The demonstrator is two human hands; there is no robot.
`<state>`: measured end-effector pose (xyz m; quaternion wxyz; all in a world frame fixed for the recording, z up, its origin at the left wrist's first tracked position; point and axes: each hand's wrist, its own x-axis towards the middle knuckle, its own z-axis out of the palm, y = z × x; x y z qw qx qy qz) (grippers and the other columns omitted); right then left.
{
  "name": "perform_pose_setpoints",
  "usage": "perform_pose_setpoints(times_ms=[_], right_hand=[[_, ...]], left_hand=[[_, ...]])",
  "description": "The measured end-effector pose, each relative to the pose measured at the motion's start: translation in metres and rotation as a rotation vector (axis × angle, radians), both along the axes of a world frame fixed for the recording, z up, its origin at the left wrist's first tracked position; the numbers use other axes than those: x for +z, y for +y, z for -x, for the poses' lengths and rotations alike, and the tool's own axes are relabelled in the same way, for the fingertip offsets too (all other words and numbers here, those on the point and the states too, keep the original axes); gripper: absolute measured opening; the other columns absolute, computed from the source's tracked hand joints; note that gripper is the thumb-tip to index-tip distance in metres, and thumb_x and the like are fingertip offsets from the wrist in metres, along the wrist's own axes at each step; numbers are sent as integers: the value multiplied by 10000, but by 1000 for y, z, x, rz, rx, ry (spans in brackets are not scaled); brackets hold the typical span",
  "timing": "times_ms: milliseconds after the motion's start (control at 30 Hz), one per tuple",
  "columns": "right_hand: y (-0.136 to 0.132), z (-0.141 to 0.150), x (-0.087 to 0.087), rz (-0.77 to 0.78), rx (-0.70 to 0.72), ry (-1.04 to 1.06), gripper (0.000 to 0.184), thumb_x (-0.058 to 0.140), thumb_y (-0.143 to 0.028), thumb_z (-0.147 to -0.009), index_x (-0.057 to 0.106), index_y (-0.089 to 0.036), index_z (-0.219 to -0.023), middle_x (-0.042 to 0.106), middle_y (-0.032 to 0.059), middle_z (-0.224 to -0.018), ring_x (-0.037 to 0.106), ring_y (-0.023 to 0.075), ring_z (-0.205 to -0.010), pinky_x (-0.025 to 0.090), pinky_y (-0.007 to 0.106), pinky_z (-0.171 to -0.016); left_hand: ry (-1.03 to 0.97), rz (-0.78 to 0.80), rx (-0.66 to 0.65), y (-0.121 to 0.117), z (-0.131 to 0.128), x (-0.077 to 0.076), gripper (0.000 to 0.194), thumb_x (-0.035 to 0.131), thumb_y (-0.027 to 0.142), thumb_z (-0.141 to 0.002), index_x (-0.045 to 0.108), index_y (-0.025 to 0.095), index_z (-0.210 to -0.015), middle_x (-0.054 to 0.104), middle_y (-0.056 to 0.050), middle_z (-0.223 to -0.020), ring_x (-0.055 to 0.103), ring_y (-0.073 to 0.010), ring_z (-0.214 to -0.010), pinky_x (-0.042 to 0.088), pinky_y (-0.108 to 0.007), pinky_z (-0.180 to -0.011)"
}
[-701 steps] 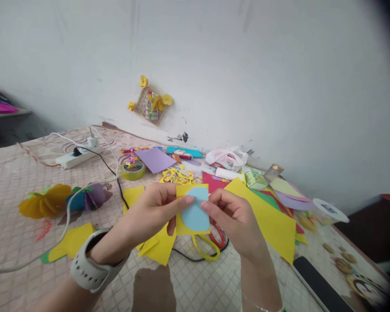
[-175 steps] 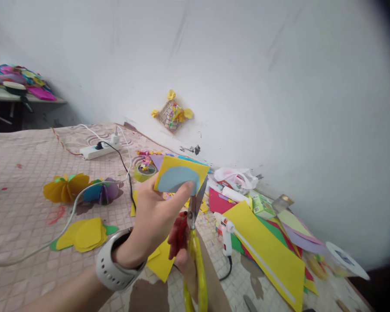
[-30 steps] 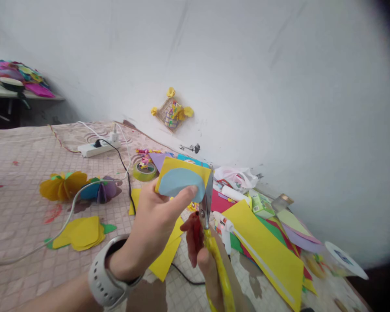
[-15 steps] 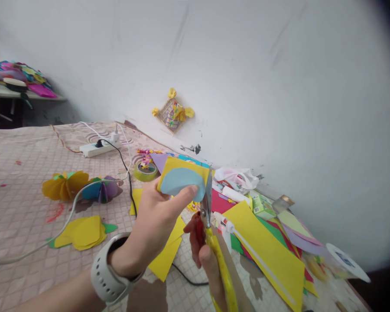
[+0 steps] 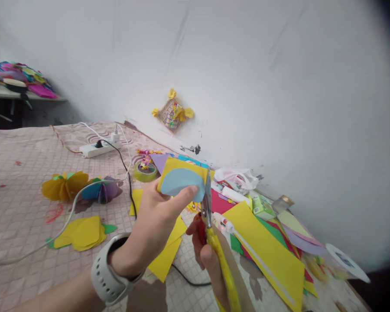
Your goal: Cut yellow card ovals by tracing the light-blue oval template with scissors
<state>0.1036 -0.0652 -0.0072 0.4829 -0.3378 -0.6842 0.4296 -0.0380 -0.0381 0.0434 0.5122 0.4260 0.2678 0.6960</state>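
Observation:
My left hand (image 5: 159, 216) is closed on yellow paper (image 5: 178, 164) with a rounded light-blue paper piece (image 5: 178, 181) lying over it; the thumb presses on the blue piece. In my right hand (image 5: 208, 255) are scissors (image 5: 225, 268) with yellow and red handles, pointing upward. Their blades stand at the right edge of the yellow paper, beside the blue piece. Whether the paper lies between the blades is hard to make out. Below my left hand lie yellow paper pieces (image 5: 165, 260).
Paper pompoms (image 5: 65, 186) and cut yellow shapes (image 5: 86, 234) lie at left, near a white cable and a power strip (image 5: 100, 148). Tape (image 5: 145, 171) sits behind my left hand. On the right are a glue gun (image 5: 223, 223), yellow sheets (image 5: 266, 251) and a small box (image 5: 263, 207).
The scissors have shifted very slightly, with the blades now a little farther apart. My left hand and the papers stay almost in the same place.

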Motion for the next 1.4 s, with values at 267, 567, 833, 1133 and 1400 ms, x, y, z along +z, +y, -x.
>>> perform_pose_setpoints(times_ms=[267, 567, 833, 1133, 1400], right_hand=[[0, 0, 1, 53, 5, 29, 444, 594, -677, -805, 540, -245, -889, 385, -64, -634, 219, 87, -449, 255, 198, -377], [-1, -2, 1, 90, -42, 67, 462, 612, -696, -776, 597, -246, -878, 466, -9, -722, 388, 115, -524, 440, 219, -482], [-4, -9, 17, 116, -54, -166, 504, 542, -741, -785, 547, -245, -872, 544, -4, -645, 483, 141, -499, 431, 240, -449], [-15, -4, 30, 70, -232, -263, 523, 538, -758, -778, 553, -237, -821, 544, 4, -624, 443, 152, -528, 340, 252, -449], [-15, -5, 34, 46, -225, -293, 523, 528, -756, -784, 513, -234, -781, 401, -31, -597, 340, 149, -551, 236, 280, -496]], left_hand=[[-18, -10, 9, -1, 0, -1, 87, 705, 199, -801, 664, 183, -726, 665, 47, -737, 589, -98, -699, 486, -187, -706], [-56, 30, -34, 0, 0, 2, 61, 718, 201, -778, 686, 186, -727, 678, 37, -739, 589, -106, -691, 490, -194, -682], [-71, 53, -73, 2, 1, -1, 54, 724, 235, -772, 701, 195, -798, 689, 9, -780, 605, -142, -737, 506, -247, -745], [-130, 87, -127, 4, 1, -2, 24, 702, 194, -780, 683, 191, -794, 642, 19, -742, 562, -125, -687, 479, -235, -697], [-89, 78, -108, 4, 3, -1, 38, 701, 200, -772, 671, 187, -752, 648, 15, -743, 578, -136, -697, 481, -242, -711]])
